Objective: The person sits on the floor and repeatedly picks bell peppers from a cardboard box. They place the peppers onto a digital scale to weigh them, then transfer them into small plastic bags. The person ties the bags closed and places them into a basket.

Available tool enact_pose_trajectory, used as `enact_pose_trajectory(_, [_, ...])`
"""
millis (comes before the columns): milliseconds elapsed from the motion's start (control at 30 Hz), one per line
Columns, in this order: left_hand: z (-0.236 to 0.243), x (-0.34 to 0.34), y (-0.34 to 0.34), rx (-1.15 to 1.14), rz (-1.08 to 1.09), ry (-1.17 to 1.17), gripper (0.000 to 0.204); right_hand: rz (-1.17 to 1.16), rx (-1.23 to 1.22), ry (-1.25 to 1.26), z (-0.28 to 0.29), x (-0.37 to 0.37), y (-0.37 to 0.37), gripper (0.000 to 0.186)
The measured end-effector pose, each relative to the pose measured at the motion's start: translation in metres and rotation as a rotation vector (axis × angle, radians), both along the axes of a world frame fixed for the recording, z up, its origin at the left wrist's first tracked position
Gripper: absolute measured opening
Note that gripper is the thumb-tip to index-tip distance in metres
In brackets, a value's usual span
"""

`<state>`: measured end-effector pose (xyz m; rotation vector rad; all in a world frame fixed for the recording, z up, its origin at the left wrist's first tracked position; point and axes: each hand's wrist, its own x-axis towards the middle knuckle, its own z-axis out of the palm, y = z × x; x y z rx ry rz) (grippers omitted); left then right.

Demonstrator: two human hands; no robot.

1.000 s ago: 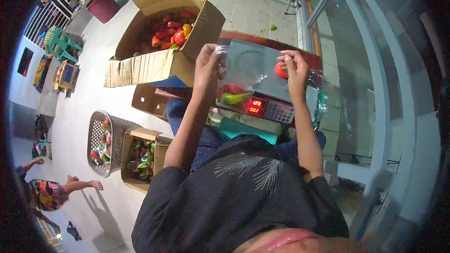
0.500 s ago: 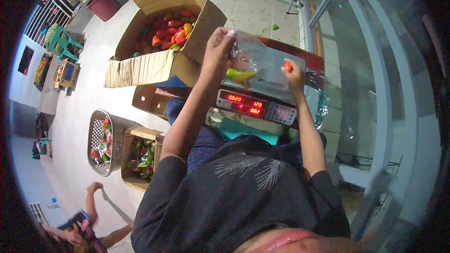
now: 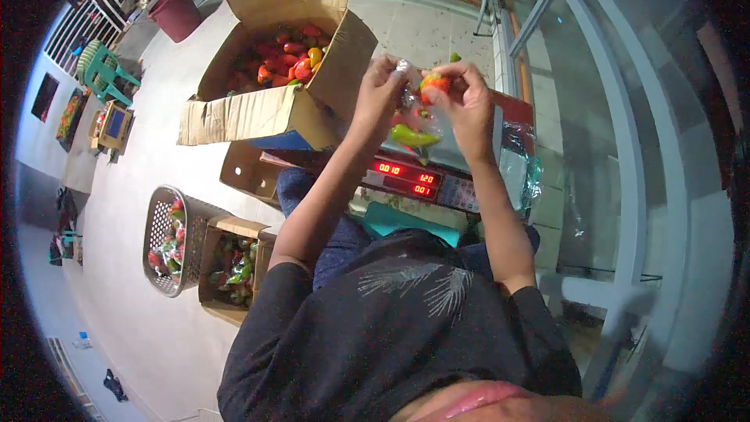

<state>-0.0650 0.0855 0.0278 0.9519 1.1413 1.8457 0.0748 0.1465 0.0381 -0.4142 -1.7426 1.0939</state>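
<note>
My left hand [image 3: 378, 87] pinches the top of a clear plastic bag [image 3: 409, 98] above the scale. A green pepper [image 3: 414, 136] and some red pieces show through the bag, low down. Beside the bag's mouth, my right hand [image 3: 466, 101] is closed on a red and orange pepper [image 3: 434, 87]. Beneath both hands lies the digital scale [image 3: 391, 181], its red display lit and its grey pan partly covered by my hands and the bag.
Left of the scale stands an open cardboard box [image 3: 234, 121] full of mostly red peppers. Nearer on the floor are a plastic basket [image 3: 162, 223] and a smaller carton [image 3: 205, 297], both holding bagged peppers. A metal-framed glass partition [image 3: 625, 109] runs along the right.
My right hand has brought the red pepper from the right of the pan up to the bag's mouth. My left hand shifted slightly right. A person at the lower left has left the view.
</note>
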Motion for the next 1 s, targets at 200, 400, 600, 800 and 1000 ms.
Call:
enact_pose_trajectory(200, [0.003,0.002,0.003,0.010,-0.055,0.098,0.012,0.024,0.232,-0.101,0.013,0.022,-0.011,0.021])
enact_pose_trajectory(400, [0.012,0.016,-0.003,-0.161,0.029,0.177,0.013,0.164,-0.077,0.248,0.024,0.030,-0.025,0.027])
enact_pose_trajectory(600, [0.007,0.010,-0.009,-0.137,0.114,0.339,0.012,0.167,-0.201,0.210,-0.006,0.028,-0.020,0.026])
enact_pose_trajectory(800, [0.001,0.014,-0.010,-0.061,0.230,0.501,0.014,0.063,-0.026,0.150,-0.009,0.031,-0.031,0.026])
enact_pose_trajectory(1000, [0.015,0.024,-0.012,-0.035,0.100,0.462,0.014,-0.007,0.033,-0.051,-0.050,0.022,-0.035,0.021])
